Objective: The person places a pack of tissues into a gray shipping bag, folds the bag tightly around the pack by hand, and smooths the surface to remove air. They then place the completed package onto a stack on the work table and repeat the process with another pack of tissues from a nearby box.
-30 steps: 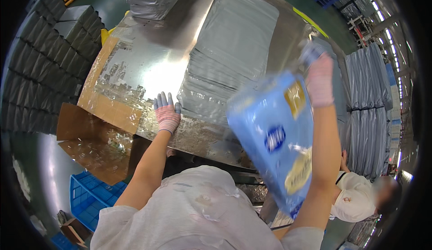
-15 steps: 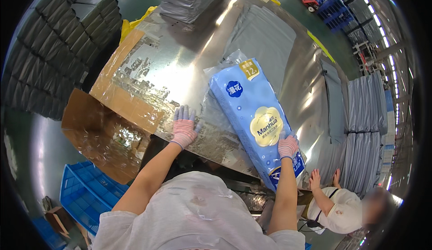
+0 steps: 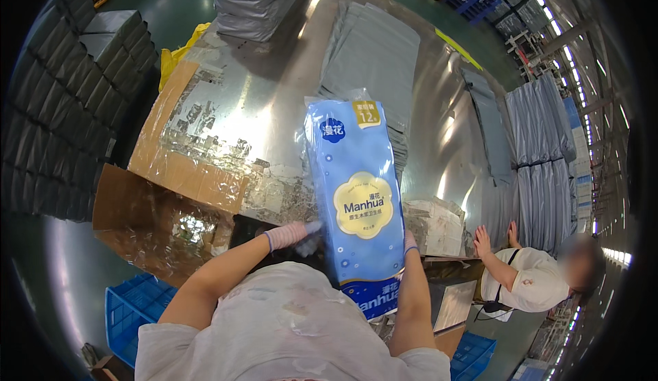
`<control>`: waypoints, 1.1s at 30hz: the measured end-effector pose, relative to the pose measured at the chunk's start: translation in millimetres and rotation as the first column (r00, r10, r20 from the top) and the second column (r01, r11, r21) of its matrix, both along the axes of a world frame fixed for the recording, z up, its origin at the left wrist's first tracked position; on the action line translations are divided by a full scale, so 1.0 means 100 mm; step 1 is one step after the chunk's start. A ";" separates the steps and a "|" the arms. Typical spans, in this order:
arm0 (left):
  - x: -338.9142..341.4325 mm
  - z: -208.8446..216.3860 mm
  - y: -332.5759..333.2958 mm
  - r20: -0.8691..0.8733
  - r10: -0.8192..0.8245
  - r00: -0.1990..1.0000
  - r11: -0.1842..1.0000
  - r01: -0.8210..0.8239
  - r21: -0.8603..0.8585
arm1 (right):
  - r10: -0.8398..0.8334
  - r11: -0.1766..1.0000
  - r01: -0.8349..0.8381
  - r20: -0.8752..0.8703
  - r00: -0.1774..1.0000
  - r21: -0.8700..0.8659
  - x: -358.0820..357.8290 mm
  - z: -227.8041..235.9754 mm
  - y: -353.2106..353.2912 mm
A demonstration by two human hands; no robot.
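Observation:
A long blue pack of toilet paper (image 3: pixel 360 155) with a pale yellow emblem lies partly on the metal table, its near end reaching over the edge toward my body. My right hand (image 3: pixel 410 241), in a striped glove, grips the pack's right side near that end; its fingertips are hidden by the pack. My left hand (image 3: pixel 291 235), in a matching glove, is at the pack's left side, its fingers smeared by motion. A clear plastic wrap edge (image 3: pixel 358 95) sticks out at the far end. Flat grey plastic bags (image 3: pixel 370 52) lie stacked behind the pack.
The metal table (image 3: pixel 274 120) has a taped cardboard edge (image 3: pixel 161 117) and an open carton (image 3: pixel 157 220) at left. Blue crates (image 3: pixel 137 312) stand below. Grey wrapped bundles (image 3: pixel 250 4) rise at the back. A co-worker (image 3: pixel 524 275) stands at right beside grey bags (image 3: pixel 541 127).
The pack has swung from a slant to nearly straight and come closer to me. My left hand left the tabletop for the pack's left side; my right moved from its top to its right side.

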State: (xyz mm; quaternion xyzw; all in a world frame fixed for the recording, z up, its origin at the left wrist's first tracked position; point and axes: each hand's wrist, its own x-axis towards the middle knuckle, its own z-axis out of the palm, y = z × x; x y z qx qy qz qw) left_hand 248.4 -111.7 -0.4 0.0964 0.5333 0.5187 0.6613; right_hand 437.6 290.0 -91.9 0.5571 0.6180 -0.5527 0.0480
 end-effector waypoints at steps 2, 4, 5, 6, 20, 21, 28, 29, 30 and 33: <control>0.06 -0.14 -0.13 0.143 -0.250 0.958 0.948 0.272 -0.166 | -0.091 0.991 0.082 -0.090 0.992 -0.102 0.06 0.00 -0.25; 0.28 -0.59 -0.14 0.007 -0.306 0.952 0.950 0.305 -0.068 | -0.140 0.985 0.129 -0.101 0.985 -0.111 0.13 -0.10 -0.30; 0.37 -0.53 -0.15 0.238 -0.177 0.955 0.984 0.179 0.013 | 0.089 0.996 -0.089 -0.064 0.994 -0.007 0.26 -0.18 -0.20; 0.38 -0.43 -0.11 0.306 -0.100 0.947 0.989 0.063 0.130 | 0.310 0.947 -0.309 0.003 0.951 0.087 0.41 -0.24 -0.06; -0.33 0.88 0.34 -0.487 0.165 0.857 0.861 0.116 0.495 | 0.327 0.818 -0.098 -0.318 0.890 0.567 0.42 0.86 -1.00; -0.45 0.89 0.38 -0.458 0.201 0.866 0.863 0.065 0.502 | 0.286 0.862 -0.065 -0.375 0.882 0.503 0.13 1.25 -1.24; -0.88 0.83 0.16 -0.513 0.263 0.817 0.944 -0.109 0.310 | 0.223 0.886 -0.051 -0.327 0.918 0.461 -0.71 1.71 -1.59; -0.87 0.59 0.05 -0.547 0.268 0.793 0.945 -0.105 0.311 | 0.340 0.815 -0.185 -0.195 0.920 0.549 -0.77 1.58 -1.58; -0.85 0.56 -0.07 -0.654 0.140 0.744 0.987 -0.056 0.147 | 0.433 0.728 -0.314 -0.052 0.900 0.609 -0.83 1.44 -1.54; -0.80 0.26 -0.36 -0.692 0.032 0.721 0.999 -0.031 0.015 | 0.370 0.880 -0.285 -0.172 0.913 0.379 -1.08 1.39 -1.57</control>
